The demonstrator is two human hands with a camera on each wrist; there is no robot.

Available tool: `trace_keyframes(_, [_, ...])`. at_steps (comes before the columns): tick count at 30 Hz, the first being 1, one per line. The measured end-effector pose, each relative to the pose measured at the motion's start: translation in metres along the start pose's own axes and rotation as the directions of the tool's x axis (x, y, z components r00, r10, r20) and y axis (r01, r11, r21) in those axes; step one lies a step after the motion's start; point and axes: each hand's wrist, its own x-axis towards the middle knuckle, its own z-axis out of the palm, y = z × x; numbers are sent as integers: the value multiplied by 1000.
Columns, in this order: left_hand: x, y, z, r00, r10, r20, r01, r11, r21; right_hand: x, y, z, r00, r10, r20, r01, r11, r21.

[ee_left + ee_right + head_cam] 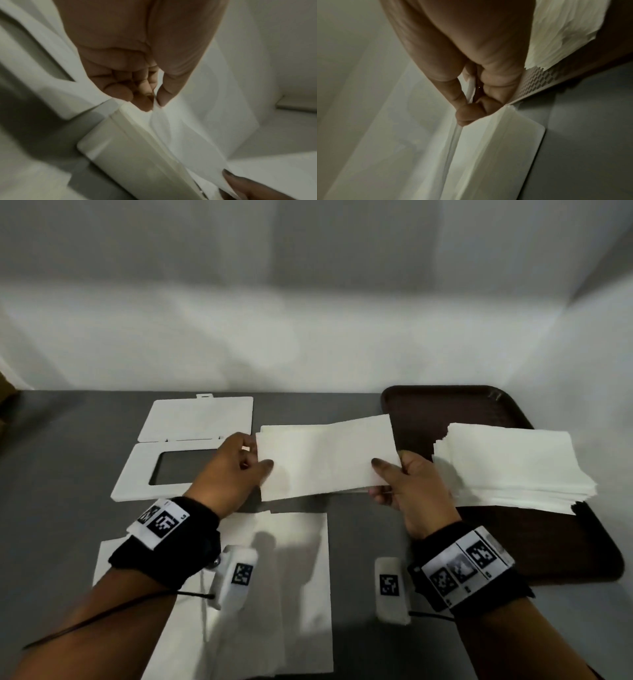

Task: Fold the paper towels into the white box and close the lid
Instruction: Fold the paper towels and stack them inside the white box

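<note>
The left hand [233, 465] pinches the left end of a folded paper towel [325, 455], thumb on top and fingers curled beneath it. The right hand [409, 486] pinches the towel's right end in the same way, thumb [385, 469] lying on the upper face. Between the two hands the towel is held stretched out above the white box [137, 155], whose side wall and rounded corner show under the sheet in the left wrist view; in the right wrist view the box's wall [496, 155] sits just below the curled fingers [488, 106].

Just left of the left hand lies the lid [137, 474], a flat white frame with a rectangular window, and beyond it a plain white panel [202, 419] lies flat on the grey worktop [51, 508]. Whether the frame and panel are joined cannot be told.

Just right of the right hand a stack of paper towels [513, 470] rests on a dark brown tray [596, 549]. Near the person, under both wrists, an unfolded sheet [301, 594] lies flat on the worktop. Both wrists carry black bands with printed markers.
</note>
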Motion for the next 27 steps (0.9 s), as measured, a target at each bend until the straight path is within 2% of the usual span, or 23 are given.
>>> trace_keyframes(3, [21,7,6,983,93,-161,-61,980,191,23,3,-2,988,-134,-73,104,942,-319])
trace_keyframes(6, [33,5,11,981,101,-168,-28,920,391,36,4,0,959,-275,-63,180,771,-611])
trace_keyframes(9, [37,2,17,980,131,-148,-34,849,527,41,7,3,955,-291,-49,172,685,-708])
trace_keyframes(13, [43,-6,24,976,172,-135,-55,792,609,44,13,4,959,-280,-43,143,609,-780])
trace_keyframes(18, [43,-4,26,977,201,-76,-93,714,694,39,11,8,955,-289,-69,126,604,-787])
trace_keyframes(23, [29,-2,18,962,248,-116,-114,749,653,23,3,14,931,-353,-91,152,602,-784])
trace_keyframes(27, [1,-6,-2,946,271,-179,-125,813,569,-2,-1,27,913,-409,-5,258,586,-768])
